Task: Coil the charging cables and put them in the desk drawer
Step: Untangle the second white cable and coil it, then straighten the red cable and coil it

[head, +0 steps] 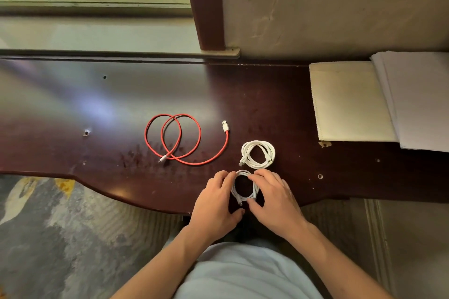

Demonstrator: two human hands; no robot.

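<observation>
head view looked down on a dark reddish-brown glossy wooden desk (73, 104) with a wavy front edge. no drawer or other container showed in view.

near that front edge lay a thin white charging cable wound into a small round coil (244, 188), its two plug ends pointing toward the person. the left hand (215, 201) and the right hand (272, 198) bracketed the coil from either side, fingers curved and their tips resting on its loops, thumbs tucked near the plugs; whether they pinched it or only pressed it flat could not be told.

just behind it sat a thicker white braided cable in a tight round coil (258, 154), one plug poking out toward the near left. to the left, well apart from the hands, a red braided cable (179, 141) sprawled in two loose overlapping loops, its white usb plug pointing away from the person.

at the far right lay a cream rectangular fabric-like sheet (349, 102) beside a stack of white paper (418, 99).
</observation>
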